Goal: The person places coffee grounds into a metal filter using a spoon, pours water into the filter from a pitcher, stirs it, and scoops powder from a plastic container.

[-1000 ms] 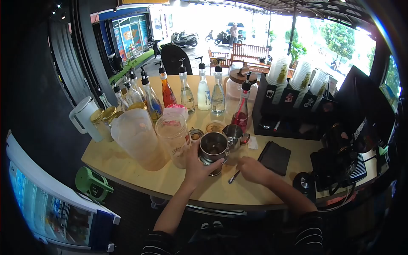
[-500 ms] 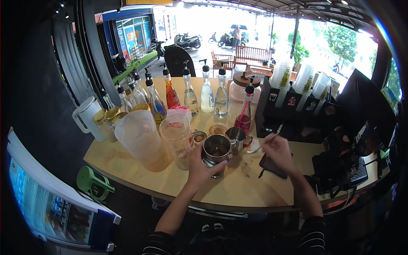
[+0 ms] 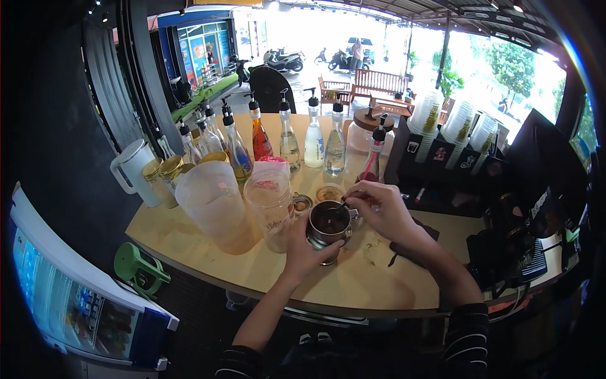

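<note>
Daylight is pouring into the upper part of the frame, where wooden seats [image 3: 380, 82] and parked motorbikes [image 3: 284, 60] are standing beyond your yellowish desk [image 3: 360, 287]. At the centre of the frame, your left hand [image 3: 307, 251] is steadying a metal cup [image 3: 329, 222], its fingers curling round the left side and the thumb lying across the front. Your right hand [image 3: 386, 205] is leaning over the rim from the right, its fingers pinching the thin handle of a spoon [image 3: 341, 210], whose lower end is sitting inside the cup's mouth.

Just left of that, a clear jar [image 3: 268, 211] is standing beside a frosted pitcher [image 3: 211, 199]. Pump bottles [image 3: 289, 150] are lining the back of the desk, and a bottle with a red tube [image 3: 374, 158] is standing behind your right hand. At the right of the frame, stacked plastic cups [image 3: 459, 121] are resting in a black holder [image 3: 435, 155]; a green stool [image 3: 142, 271] is standing at lower left.
</note>
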The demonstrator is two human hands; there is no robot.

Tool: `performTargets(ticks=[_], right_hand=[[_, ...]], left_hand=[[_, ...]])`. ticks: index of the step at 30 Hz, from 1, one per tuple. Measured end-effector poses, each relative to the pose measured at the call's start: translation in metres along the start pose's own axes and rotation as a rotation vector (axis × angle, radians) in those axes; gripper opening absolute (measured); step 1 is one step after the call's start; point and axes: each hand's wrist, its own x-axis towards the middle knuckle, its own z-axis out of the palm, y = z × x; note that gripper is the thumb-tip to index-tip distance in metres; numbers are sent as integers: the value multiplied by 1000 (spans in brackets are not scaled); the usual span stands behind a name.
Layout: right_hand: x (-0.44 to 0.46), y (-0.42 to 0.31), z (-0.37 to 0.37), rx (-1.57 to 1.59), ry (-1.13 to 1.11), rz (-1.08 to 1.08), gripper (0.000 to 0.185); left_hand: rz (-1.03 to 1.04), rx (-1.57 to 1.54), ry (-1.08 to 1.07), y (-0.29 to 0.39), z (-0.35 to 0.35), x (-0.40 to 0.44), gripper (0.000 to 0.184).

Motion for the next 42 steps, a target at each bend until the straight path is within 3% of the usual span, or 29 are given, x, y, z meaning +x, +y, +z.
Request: performTargets(ticks=[8, 12, 21, 23, 26, 36, 39, 42], right_hand=[[7, -10, 2, -134, -126, -205, 9], [3, -8, 5, -67, -195, -211, 9], [-1, -13, 5, -236, -159, -160, 11], [-3, -9, 8, -215, -179, -300, 10], [0, -16, 5, -233, -177, -193, 10], [2, -14, 11, -269, -140, -259, 10], [3, -17, 9, -134, -242, -235, 10], [4, -14, 9, -248, -185, -193, 10]], left_hand=[[-37, -137, -43, -2, 1, 2, 79], [-38, -122, -33, -2, 1, 1, 79], [-30, -126, -30, -5, 2, 0, 78], [-28, -126, -30, -5, 3, 0, 79], [-29, -105, -18, -5, 3, -1, 79], [-31, -106, -34, -7, 4, 0, 80], [-18, -73, -24, -8, 3, -1, 80], [-22, -87, -23, -5, 3, -2, 80]])
